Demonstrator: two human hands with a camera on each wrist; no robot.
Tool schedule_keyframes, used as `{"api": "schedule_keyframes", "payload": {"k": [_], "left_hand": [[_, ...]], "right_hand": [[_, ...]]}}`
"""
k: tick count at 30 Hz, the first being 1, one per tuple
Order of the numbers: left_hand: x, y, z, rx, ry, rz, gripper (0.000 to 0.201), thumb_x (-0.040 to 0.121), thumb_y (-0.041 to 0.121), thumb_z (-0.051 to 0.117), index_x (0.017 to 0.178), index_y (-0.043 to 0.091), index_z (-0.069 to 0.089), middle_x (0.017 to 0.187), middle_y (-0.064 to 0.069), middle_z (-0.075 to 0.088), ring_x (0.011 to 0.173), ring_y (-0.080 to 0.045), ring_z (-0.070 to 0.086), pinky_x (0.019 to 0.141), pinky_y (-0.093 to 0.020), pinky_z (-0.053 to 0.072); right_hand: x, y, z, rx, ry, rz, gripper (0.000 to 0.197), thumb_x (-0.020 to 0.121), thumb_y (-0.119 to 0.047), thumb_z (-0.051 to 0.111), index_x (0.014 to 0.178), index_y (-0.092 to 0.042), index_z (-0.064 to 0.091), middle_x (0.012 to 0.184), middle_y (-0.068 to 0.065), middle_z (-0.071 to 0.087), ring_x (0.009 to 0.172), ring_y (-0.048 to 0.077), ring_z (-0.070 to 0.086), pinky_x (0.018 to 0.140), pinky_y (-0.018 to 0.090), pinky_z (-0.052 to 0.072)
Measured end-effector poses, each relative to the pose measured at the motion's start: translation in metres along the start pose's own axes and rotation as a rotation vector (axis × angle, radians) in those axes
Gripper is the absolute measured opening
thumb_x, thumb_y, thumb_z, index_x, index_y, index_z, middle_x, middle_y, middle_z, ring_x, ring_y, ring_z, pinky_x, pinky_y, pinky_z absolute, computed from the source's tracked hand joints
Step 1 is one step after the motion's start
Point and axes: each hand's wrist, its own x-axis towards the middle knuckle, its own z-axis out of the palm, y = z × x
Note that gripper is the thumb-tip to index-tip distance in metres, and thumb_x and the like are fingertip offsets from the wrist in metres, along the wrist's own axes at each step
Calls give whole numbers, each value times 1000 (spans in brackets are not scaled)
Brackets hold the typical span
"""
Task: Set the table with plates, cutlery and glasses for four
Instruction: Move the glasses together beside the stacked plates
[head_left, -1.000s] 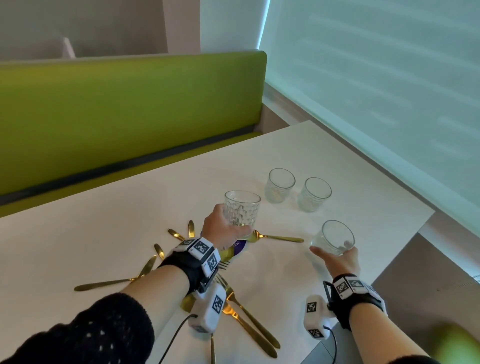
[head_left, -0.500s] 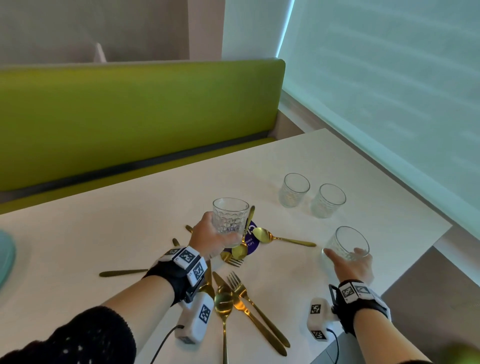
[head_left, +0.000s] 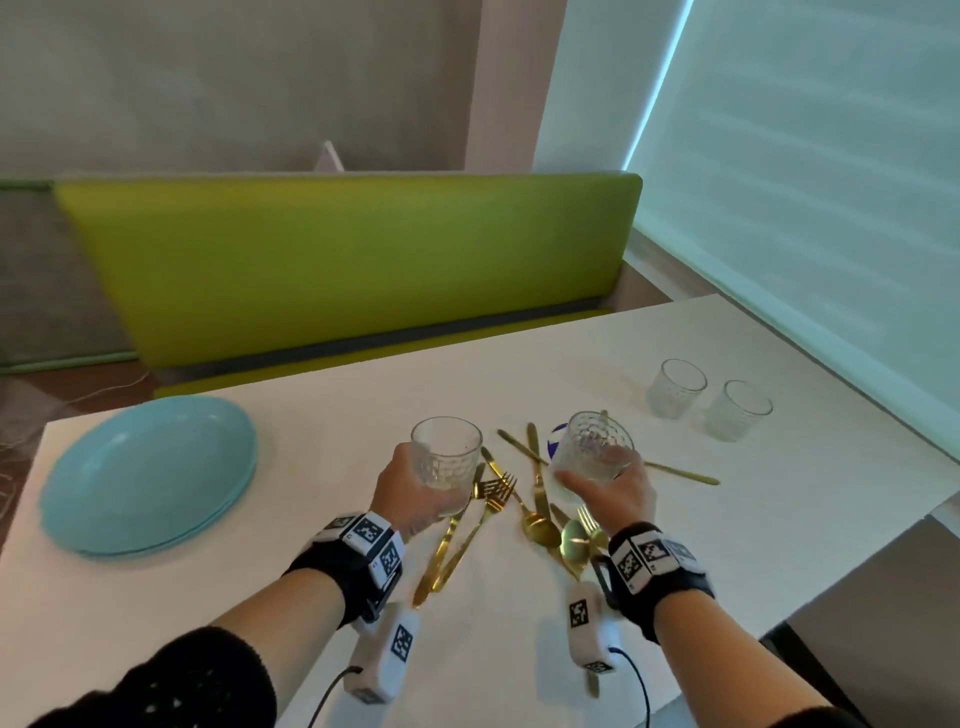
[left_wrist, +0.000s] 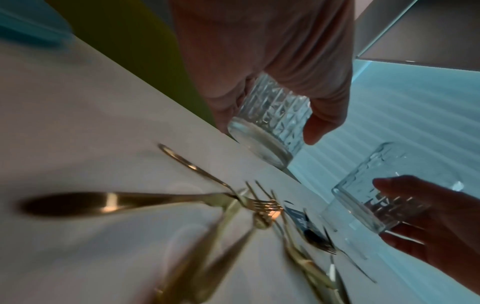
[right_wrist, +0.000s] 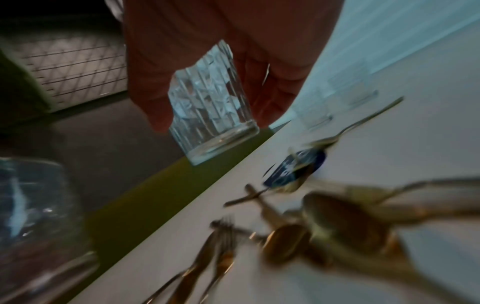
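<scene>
The left hand grips a cut-pattern glass, fingers and thumb wrapped round its lower wall, and holds it upright in the air above the white surface. The right hand grips a second glass of the same kind in the same way, also lifted clear; the wrist views show both bases off the surface. Below and between the two hands lies a loose heap of gold cutlery, forks, spoons and knives crossing one another, with a small blue round thing under the far end of it, possibly a sticker or coaster, too blurred to be sure. Two more glasses stand side by side far to the right, near the window blind. At the left end rests a stack of light blue plates. A green bench back runs behind the surface.
</scene>
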Motion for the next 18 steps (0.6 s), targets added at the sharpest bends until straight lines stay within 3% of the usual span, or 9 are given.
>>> {"api": "schedule_keyframes", "payload": {"k": [2, 4, 8, 11, 13, 15, 18], "left_hand": [[-11, -21, -28, -11, 30, -29, 80, 65, 21, 82, 131, 9, 39, 129, -8, 53, 113, -23, 53, 82, -24, 39], [-21, -43, -56, -18, 71, -64, 81, 63, 19, 82, 131, 8, 39, 131, -9, 53, 117, -24, 52, 86, -23, 38], [-44, -84, -106, -16, 157, -132, 94, 44, 32, 75, 129, 8, 43, 128, -10, 57, 117, -27, 53, 90, -24, 37], [-58, -114, -139, -2, 233, -167, 90, 40, 35, 70, 122, 7, 46, 124, -10, 59, 113, -26, 55, 88, -27, 39], [-66, -133, -160, 8, 279, -202, 87, 43, 34, 74, 120, 7, 46, 121, -9, 59, 112, -26, 55, 83, -24, 38], [-72, -152, -178, 27, 320, -241, 80, 54, 26, 84, 122, 6, 45, 124, -10, 57, 114, -26, 54, 84, -24, 37], [-81, -179, -198, 39, 381, -287, 75, 65, 19, 83, 127, 7, 43, 129, -10, 54, 119, -28, 52, 91, -28, 39]], "right_hand": [[-29, -9, 32, 2, -87, -23, 74, 56, -29, 88, 120, -18, 51, 115, 2, 60, 106, 22, 59, 93, 35, 51], [-54, -17, 63, -62, -172, -61, 71, 57, -32, 87, 118, -18, 51, 116, 4, 60, 106, 22, 58, 90, 30, 48], [-99, -32, 118, -153, -342, -106, 74, 61, -32, 85, 122, -15, 48, 118, 2, 58, 110, 19, 55, 94, 30, 44], [-124, -43, 151, -224, -436, -143, 69, 63, -31, 84, 120, -16, 49, 115, 0, 57, 105, 17, 54, 86, 22, 46], [-136, -47, 173, -235, -490, -153, 70, 60, -31, 86, 119, -17, 49, 116, -1, 57, 101, 17, 57, 77, 20, 53], [-148, -51, 194, -257, -516, -178, 74, 56, -34, 87, 118, -17, 51, 118, 1, 59, 105, 20, 58, 86, 30, 54], [-166, -55, 221, -309, -562, -219, 77, 57, -34, 87, 122, -15, 50, 120, 2, 59, 113, 20, 56, 95, 29, 47]]}}
